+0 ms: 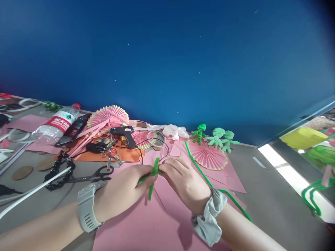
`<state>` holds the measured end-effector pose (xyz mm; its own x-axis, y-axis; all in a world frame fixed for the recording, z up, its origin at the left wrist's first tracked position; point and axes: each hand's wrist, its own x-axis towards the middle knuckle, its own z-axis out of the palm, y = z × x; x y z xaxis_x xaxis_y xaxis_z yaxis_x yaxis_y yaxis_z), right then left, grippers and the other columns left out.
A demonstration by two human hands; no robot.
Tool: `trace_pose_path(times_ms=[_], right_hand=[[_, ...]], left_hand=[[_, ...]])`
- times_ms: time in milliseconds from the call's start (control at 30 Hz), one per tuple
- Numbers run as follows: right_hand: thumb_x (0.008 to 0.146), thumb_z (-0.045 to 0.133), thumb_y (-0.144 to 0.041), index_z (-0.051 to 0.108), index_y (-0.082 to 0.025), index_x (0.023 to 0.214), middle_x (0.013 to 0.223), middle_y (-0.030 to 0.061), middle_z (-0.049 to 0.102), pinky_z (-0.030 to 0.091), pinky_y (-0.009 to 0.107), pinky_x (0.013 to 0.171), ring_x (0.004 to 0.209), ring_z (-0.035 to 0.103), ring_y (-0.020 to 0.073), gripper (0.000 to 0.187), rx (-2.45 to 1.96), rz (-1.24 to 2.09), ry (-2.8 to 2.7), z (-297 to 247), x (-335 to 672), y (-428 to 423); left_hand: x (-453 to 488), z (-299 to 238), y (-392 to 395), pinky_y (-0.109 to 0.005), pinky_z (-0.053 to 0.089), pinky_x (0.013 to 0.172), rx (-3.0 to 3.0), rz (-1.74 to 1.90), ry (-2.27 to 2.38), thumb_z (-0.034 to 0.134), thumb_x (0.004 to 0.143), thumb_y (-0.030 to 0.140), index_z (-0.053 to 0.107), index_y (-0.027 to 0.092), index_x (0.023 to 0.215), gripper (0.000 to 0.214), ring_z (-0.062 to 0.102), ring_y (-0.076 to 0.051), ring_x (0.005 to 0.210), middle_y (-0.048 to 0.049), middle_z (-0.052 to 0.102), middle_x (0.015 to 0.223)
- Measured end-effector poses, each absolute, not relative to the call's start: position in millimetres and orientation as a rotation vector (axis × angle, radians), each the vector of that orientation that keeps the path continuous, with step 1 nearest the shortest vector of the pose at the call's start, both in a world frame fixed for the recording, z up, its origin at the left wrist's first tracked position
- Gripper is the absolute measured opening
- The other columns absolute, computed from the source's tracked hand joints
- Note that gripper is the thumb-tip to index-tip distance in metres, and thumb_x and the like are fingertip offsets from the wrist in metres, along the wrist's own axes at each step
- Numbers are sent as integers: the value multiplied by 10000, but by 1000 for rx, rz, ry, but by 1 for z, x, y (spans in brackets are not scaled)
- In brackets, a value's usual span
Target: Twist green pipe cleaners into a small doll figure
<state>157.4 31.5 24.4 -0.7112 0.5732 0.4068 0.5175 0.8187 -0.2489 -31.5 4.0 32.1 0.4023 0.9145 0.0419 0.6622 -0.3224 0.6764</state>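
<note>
Green pipe cleaners (151,192), crossed over each other, are pinched between my two hands above pink paper (136,223). My left hand (128,183), with a grey watch on the wrist, closes thumb and fingers on them. My right hand (187,179), a grey scrunchie at its wrist, is closed on the other side; its fingertips are partly hidden. A long green pipe cleaner (198,166) lies on the paper and passes behind my right wrist. Small twisted green figures (217,138) stand at the back, near a pink pleated paper fan (209,155).
At the left lie a water bottle (59,123), a black glue gun (125,134), keys (112,153), black scissors (91,174), a beaded string (56,174) and a white cable (34,193). Another pleated fan (108,118) rests behind. A blue panel (167,62) rises along the back.
</note>
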Motion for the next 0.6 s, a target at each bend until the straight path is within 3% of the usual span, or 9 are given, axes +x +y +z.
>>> trace_pose_path(times_ms=[233,367,467,600], right_hand=[[879,434,-112,530,-172,908,879,61,569,444,353,758,841,497,192,117,-884,342,-2492,28,152,29],[853,447,-90,524,-162,828,833,69,548,441,353,709,801,483,206,109,-986,351,-2538,31,149,26],[793,447,7,515,-163,821,854,66,540,434,339,713,813,480,203,184,-1029,322,-2593,31,148,25],[767,443,42,498,-162,777,829,53,555,421,312,703,779,488,189,212,-1026,289,-2670,27,147,26]], left_hand=[[-31,35,5,-285,382,674,2316,493,1355,365,914,280,585,191,831,252,570,-165,719,-13,634,772],[-30,33,4,-359,366,779,2606,328,1414,428,883,182,580,191,873,153,548,-200,800,-25,614,802],[-30,29,2,-386,354,812,2816,215,1412,480,821,75,573,194,892,166,531,-208,816,-24,605,814],[-30,25,1,-393,353,811,2947,177,1406,504,815,98,570,197,893,143,523,-211,821,-22,597,814]])
